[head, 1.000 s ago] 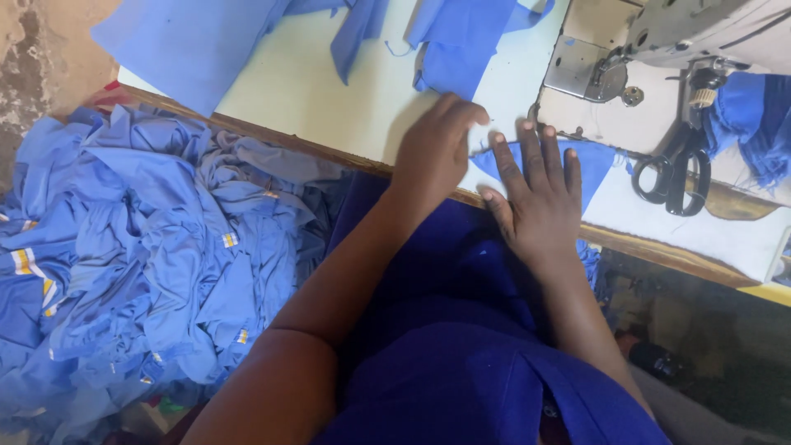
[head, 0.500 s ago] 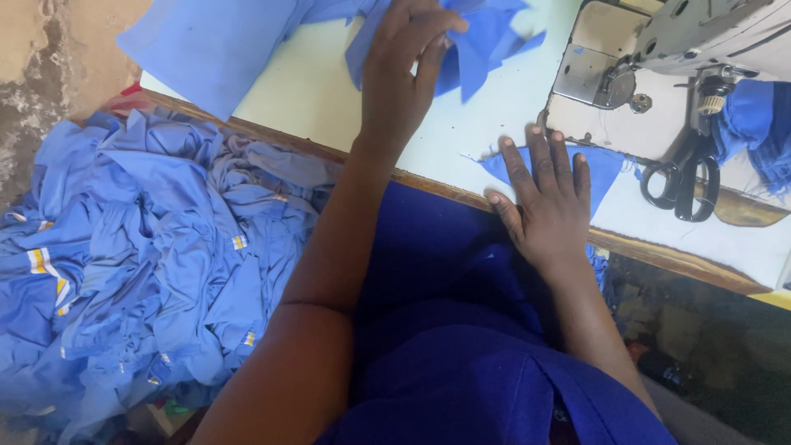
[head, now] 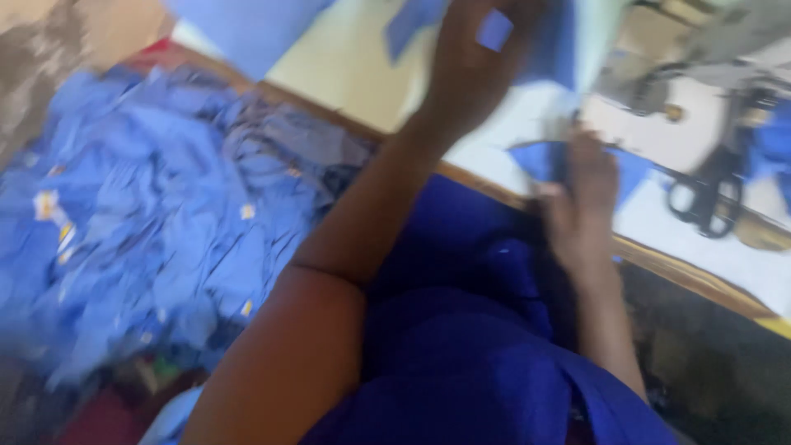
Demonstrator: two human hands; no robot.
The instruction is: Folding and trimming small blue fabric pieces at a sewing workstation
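Observation:
The picture is motion-blurred. My left hand [head: 474, 70] is raised over the pale table [head: 346, 70] and closed on a blue fabric piece [head: 540, 49] that hangs from it near the top edge. My right hand [head: 581, 210] rests at the table's near edge, fingers on another small blue fabric piece [head: 544, 161] lying flat there. Dark blue clothing on my lap [head: 461, 330] fills the lower middle.
A big heap of blue garments [head: 156, 231] lies to the left, below the table. Black scissors [head: 704, 194] lie on the table at the right, beside the sewing machine [head: 700, 66]. More blue cloth [head: 239, 29] lies at the table's far left.
My left hand went from beside the right hand up to the far blue pieces and now lifts one. The right hand stayed on the small piece and slid slightly toward me.

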